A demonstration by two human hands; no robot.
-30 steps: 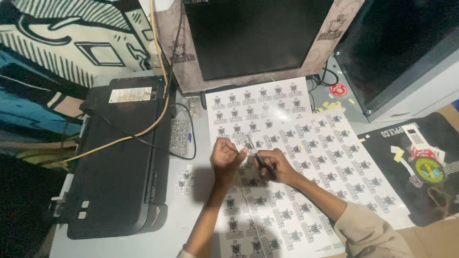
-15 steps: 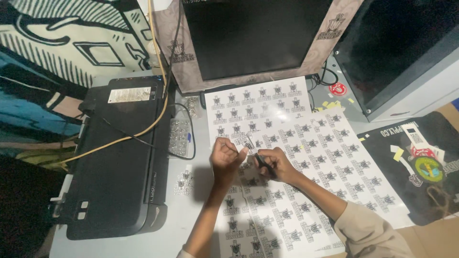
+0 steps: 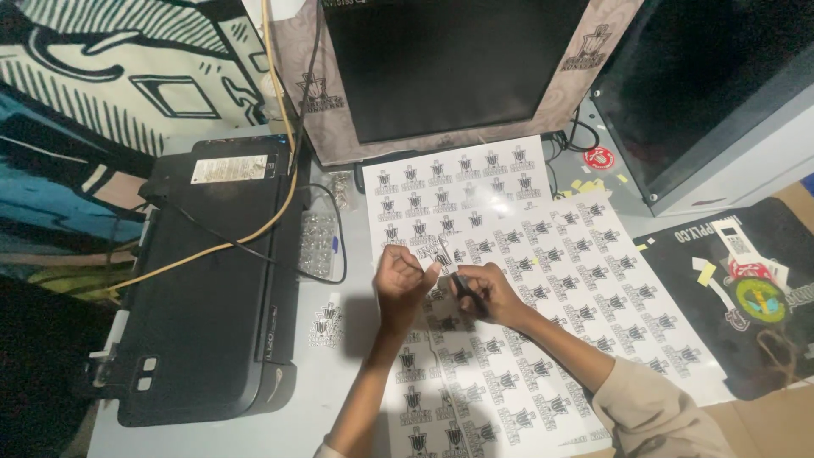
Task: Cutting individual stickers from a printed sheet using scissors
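Sticker (image 3: 443,254) pinched by left hand (image 3: 400,284) fingers (image 3: 428,271).

The person's left hand (image 3: 398,284) is showing bare, with no ring, watch or glove visible, and the forearm behind it is showing bare as well, right down to the bottom edge of the head view. The right hand (image 3: 489,293) is likewise wearing nothing, and its wrist and lower forearm are lying uncovered. Higher up that arm a loose sleeve (image 3: 649,416) in a pale beige, plain fabric is covering the limb, its soft folds bunching around the elbow and its cuff edge sitting wide and unbuttoned.
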